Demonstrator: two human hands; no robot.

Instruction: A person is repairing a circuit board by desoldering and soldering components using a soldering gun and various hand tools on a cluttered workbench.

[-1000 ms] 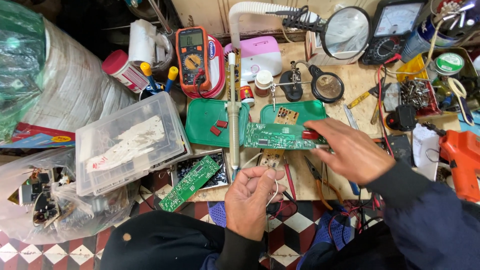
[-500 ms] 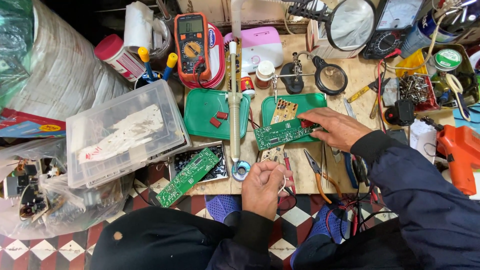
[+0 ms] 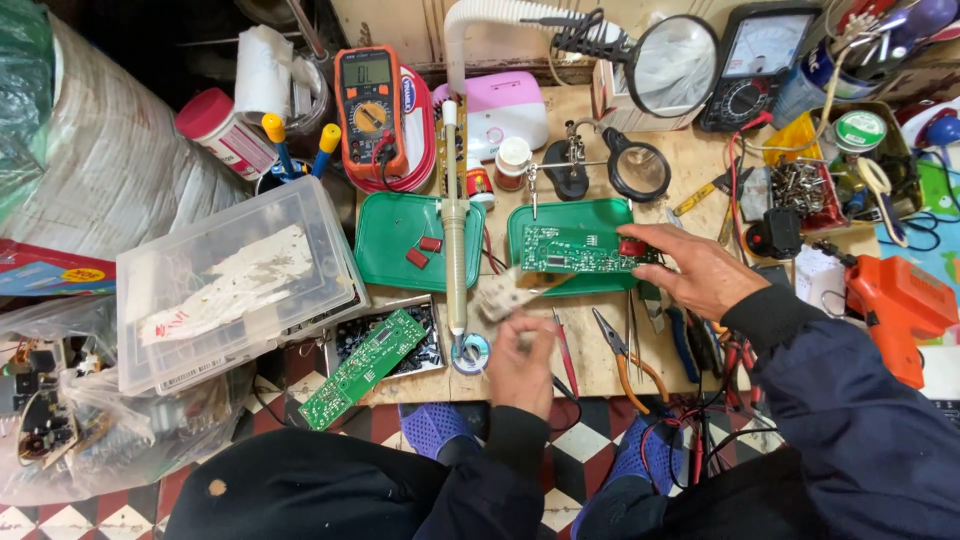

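Observation:
My right hand (image 3: 690, 270) grips a long green circuit board (image 3: 570, 250) by its right end and holds it flat over the right green tray (image 3: 520, 283). My left hand (image 3: 520, 365) is near the bench's front edge with its fingers curled. A small beige board (image 3: 503, 293) sits blurred at those fingertips and looks pinched in them. A long cream soldering tool (image 3: 455, 230) lies lengthwise just left of that hand, and a small solder spool (image 3: 470, 353) is at the tool's near end.
A left green tray (image 3: 385, 265) holds red parts. Another green board (image 3: 365, 368) lies at the front edge, beside a clear plastic box (image 3: 235, 285). An orange multimeter (image 3: 370, 105) stands behind, pliers (image 3: 625, 355) lie right of my left hand, and an orange gun-shaped tool (image 3: 895, 300) sits far right.
My right hand carried the green board right and back, over the right tray. My left hand shifted slightly, and the beige board now shows blurred at its fingers.

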